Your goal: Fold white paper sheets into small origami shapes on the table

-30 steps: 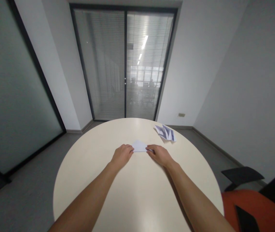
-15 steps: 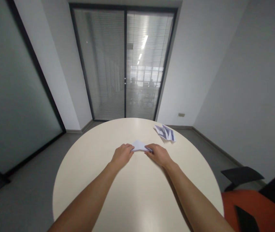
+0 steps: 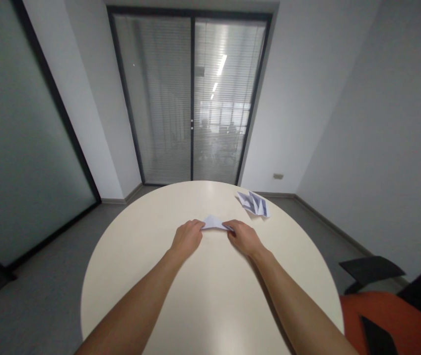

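Observation:
A folded sheet of white paper (image 3: 213,222), showing a low peak in the middle, is between my hands near the middle of the table. My left hand (image 3: 189,235) is closed on its left end, with the fingertips curled over the edge. At the right end, my right hand (image 3: 244,236) pinches the paper, its thumb tucked below. The ends of the paper are hidden under my fingers.
A second folded paper piece (image 3: 254,204), white with bluish shaded faces, rests near the far right edge of the round cream table (image 3: 203,296). An orange chair (image 3: 388,315) with black armrests stands at the right. Glass doors (image 3: 192,98) are beyond the table.
My right thumb and fingers have shifted slightly at the right end of the paper, and its lower edge looks a little more bent. Otherwise my hands stay in place.

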A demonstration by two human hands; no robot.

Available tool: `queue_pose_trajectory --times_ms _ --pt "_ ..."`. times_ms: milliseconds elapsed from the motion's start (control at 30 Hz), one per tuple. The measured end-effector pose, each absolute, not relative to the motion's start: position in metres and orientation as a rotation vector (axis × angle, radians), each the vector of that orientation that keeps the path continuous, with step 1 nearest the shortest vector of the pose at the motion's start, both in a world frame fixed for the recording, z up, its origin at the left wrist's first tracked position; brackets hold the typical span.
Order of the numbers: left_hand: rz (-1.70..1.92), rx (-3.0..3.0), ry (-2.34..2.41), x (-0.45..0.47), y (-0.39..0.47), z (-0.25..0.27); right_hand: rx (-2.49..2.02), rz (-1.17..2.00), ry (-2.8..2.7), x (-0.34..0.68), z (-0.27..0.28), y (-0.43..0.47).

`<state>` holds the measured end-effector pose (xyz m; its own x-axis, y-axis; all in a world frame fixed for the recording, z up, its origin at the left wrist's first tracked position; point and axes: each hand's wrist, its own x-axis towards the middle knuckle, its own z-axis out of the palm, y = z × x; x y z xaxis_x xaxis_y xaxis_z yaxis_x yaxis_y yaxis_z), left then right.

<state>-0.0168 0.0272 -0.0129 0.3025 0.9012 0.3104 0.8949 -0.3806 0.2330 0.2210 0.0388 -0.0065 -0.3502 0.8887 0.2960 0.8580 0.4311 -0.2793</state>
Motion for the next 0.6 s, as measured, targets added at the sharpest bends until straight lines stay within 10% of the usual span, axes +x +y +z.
queue_pose_trajectory --times_ms 600 --pt "0.526 2.502 1.845 -0.0221 0.0265 -0.0135 -1.530 0.101 -2.261 0.2283 -0.0122 0.0448"
